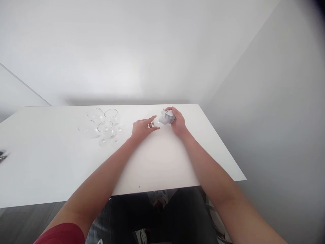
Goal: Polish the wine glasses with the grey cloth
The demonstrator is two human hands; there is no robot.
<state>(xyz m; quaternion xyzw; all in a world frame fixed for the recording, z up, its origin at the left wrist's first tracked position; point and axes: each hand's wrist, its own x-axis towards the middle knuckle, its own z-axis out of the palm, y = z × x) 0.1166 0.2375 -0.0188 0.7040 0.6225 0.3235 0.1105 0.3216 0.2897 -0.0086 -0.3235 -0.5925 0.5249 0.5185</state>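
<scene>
Right hand is gripping a balled grey cloth around a clear glass held low over the white table. Left hand is pinching its stem end, fingers closed on it. Risk: twisting too hard could snap the stem, or the glass slipping out. Both arms are reaching forward. Four more glasses are standing well left.

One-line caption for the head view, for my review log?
Right hand presses a crumpled grey cloth against a clear glass gripped by the left hand, beside four stemmed glasses on a white table.
</scene>
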